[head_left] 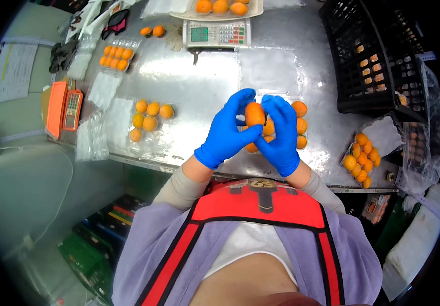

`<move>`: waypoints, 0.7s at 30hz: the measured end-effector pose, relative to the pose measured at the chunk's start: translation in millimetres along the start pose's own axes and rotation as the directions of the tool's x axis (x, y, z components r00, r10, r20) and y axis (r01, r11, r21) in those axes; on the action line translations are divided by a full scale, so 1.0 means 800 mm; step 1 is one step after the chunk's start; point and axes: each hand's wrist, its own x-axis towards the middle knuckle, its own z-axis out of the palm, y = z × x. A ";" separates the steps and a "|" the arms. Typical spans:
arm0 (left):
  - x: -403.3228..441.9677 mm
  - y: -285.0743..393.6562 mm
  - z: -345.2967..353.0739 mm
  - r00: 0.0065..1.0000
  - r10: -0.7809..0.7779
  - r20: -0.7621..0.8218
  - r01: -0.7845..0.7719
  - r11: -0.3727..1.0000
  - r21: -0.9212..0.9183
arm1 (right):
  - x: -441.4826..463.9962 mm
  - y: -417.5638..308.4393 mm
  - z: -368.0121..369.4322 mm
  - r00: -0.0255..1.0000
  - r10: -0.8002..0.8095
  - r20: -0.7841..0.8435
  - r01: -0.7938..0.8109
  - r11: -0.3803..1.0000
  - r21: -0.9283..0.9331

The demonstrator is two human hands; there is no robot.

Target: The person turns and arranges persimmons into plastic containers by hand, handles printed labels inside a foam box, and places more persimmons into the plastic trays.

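Both of my hands wear blue gloves and meet over the metal table. My left hand (229, 131) curls its fingers and thumb around an orange persimmon (255, 115). Against the fruit's right side are the bent fingers of my right hand (281, 135), with the two thumbs close together below it. Under and beside my hands sits a clear tray of persimmons (301, 126), partly hidden by the gloves. An open clear tray or lid (269, 69) lies just beyond my fingertips.
A scale (217, 33) with a loaded tray stands at the back. Partly filled persimmon trays (150, 122) lie left, a full pack (362, 159) right. A black crate (367, 61) blocks the right side. An orange calculator (72, 110) is at the left edge.
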 end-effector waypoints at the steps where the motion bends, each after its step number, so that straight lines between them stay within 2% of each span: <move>1: 0.001 -0.001 0.001 1.000 0.014 0.004 -0.014 1.000 0.002 | 0.001 0.001 -0.002 0.997 -0.048 0.064 0.053 0.995 -0.084; 2: 0.000 -0.003 0.001 1.000 -0.027 -0.003 0.027 0.999 0.036 | 0.003 0.002 -0.004 0.987 -0.089 0.131 0.110 0.980 -0.165; 3: 0.001 -0.005 0.003 0.998 -0.068 -0.010 0.069 0.995 0.070 | 0.006 -0.001 -0.004 0.992 -0.091 0.091 0.104 0.984 -0.144; 6: 0.002 -0.026 0.010 0.998 -0.035 -0.052 0.040 0.995 0.093 | 0.000 0.001 -0.005 0.996 -0.051 0.080 0.065 0.980 -0.186; 7: 0.003 -0.031 0.012 0.999 -0.029 -0.045 0.033 0.995 0.092 | -0.004 0.006 -0.002 0.996 -0.083 0.042 0.089 0.977 -0.195; 9: 0.004 -0.038 0.015 0.988 -0.152 -0.026 0.150 0.987 -0.063 | -0.005 0.011 -0.003 0.994 -0.105 0.036 0.110 0.977 -0.185; 15: 0.001 -0.045 0.020 0.977 -0.212 0.008 0.212 0.974 -0.080 | -0.007 0.010 -0.013 0.994 -0.099 0.038 0.104 0.980 -0.167; 19: 0.001 -0.053 0.015 0.981 -0.167 0.098 0.175 0.981 -0.080 | -0.010 0.010 -0.014 0.999 -0.045 0.006 0.046 0.989 -0.138; 21: 0.001 -0.058 0.014 0.973 -0.206 0.103 0.220 0.964 -0.152 | -0.009 0.012 -0.011 0.998 -0.055 0.020 0.057 0.989 -0.137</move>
